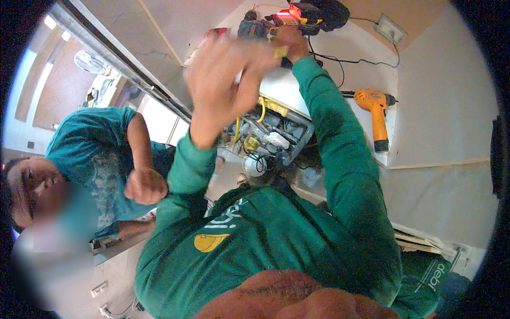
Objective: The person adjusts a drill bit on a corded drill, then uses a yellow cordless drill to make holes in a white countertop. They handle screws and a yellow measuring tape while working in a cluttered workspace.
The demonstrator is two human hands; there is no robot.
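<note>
My left hand [220,80] is raised in front of me, smeared by motion. A small yellow piece [281,52] shows at its fingertips; I cannot tell whether it is gripped. Farther out, my right hand [292,40] is closed beside a black-and-yellow device [305,18] with a glowing red light [286,17]. What its fingers hold is hidden. A dark teal drill [252,26] stands just left of that hand. An orange drill [375,114] lies to the right of my right forearm.
Below my hands is an open grey box [302,142] of cables and small parts. A black cord [345,59] runs to a rectangular light-coloured fixture [390,29]. At left another person in a teal shirt [98,141] is close to my left arm. A white cup-like container [255,166] is below the box.
</note>
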